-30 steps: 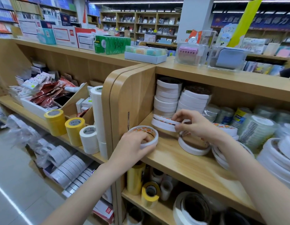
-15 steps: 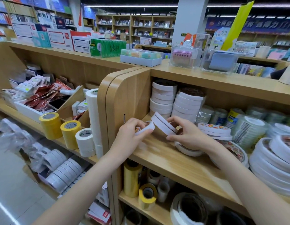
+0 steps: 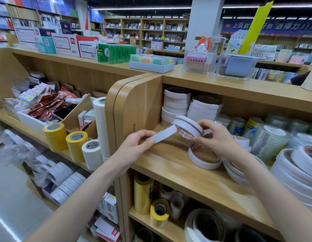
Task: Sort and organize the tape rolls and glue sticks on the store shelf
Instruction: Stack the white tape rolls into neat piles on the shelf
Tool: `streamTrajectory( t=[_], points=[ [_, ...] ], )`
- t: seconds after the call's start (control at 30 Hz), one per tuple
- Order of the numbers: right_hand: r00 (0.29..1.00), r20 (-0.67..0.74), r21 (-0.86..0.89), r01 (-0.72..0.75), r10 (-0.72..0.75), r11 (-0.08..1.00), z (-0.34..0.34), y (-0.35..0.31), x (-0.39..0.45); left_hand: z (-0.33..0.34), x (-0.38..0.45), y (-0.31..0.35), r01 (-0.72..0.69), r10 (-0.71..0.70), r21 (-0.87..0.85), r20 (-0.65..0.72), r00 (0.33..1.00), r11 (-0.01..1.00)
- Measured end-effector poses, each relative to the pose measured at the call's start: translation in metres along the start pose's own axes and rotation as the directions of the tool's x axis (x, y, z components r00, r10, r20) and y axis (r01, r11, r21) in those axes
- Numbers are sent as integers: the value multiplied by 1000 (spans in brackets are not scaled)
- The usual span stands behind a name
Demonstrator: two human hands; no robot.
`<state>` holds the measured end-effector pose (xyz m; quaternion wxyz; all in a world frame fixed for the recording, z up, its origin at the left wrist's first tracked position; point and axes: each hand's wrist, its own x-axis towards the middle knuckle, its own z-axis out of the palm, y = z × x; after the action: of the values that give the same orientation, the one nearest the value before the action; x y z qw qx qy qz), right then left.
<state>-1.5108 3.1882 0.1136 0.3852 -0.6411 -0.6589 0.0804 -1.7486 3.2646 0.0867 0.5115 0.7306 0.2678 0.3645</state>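
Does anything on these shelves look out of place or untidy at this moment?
Yes. One white tape roll lies flat and alone on the wooden shelf, apart from the neat stacks behind. On the lower left shelf, rolls in crumpled clear wrapping look loosely heaped rather than lined up.

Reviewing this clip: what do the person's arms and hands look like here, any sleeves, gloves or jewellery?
Both forearms are bare up to the frame's lower edge, with no sleeve in view. The left hand and right hand wear no gloves. No ring, watch or bracelet shows on either wrist or on the visible fingers.
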Motion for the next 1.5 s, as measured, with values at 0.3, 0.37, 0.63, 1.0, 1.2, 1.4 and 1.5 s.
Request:
streamTrajectory(
  t=[0.3,0.37,0.63,1.0,1.2,1.4,1.5],
  points=[
    [996,-58,-207,49,-62,977,0,1,-8,9,9,-1,-112,137,166,-144,980,980],
    [991,13,-340,130,-134,931,5,4,-8,10,10,-2,-108,146,179,-214,966,978],
    [993,0,-155,114,-115,981,-4,-12,0,10,23,8,-260,336,370,-155,929,892],
    [977,-207,8,56,-53,998,-10,-16,-8,42,57,21,-533,521,384,143,841,754],
    [924,-382,-30,-24,10,999,-34,-1,-20,58,72,17,-435,454,356,32,890,827],
    [962,-274,-121,-52,17,991,-44,2,-10,60,92,8,-265,330,495,-47,943,828],
    [942,-334,-97,-59,23,994,-43,4,-3,58,94,6,-250,300,501,-20,954,829]
  ],
)
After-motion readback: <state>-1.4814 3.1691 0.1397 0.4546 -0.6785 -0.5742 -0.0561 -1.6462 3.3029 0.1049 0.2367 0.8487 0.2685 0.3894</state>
